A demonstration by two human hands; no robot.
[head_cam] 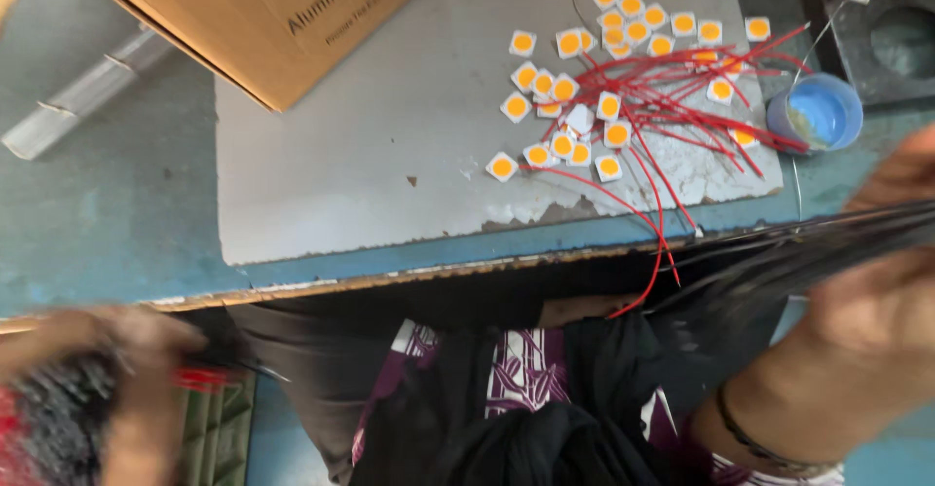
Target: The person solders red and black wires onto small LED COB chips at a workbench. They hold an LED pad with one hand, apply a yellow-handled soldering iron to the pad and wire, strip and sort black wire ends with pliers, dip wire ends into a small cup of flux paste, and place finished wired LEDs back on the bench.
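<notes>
Right hand grips blurred black wires; left hand closes on red wires below the surface; chips lie above.

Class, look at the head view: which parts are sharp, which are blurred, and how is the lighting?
Head view: square chips and red wires fairly sharp; left hand, right hand and black wire bundle smeared by motion blur; soft, even light, no glare.

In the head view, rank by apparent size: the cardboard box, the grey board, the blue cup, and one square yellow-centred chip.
Largest to smallest as they appear:
1. grey board
2. cardboard box, though it is cut off by the frame, so its full size is unsure
3. blue cup
4. one square chip
</notes>
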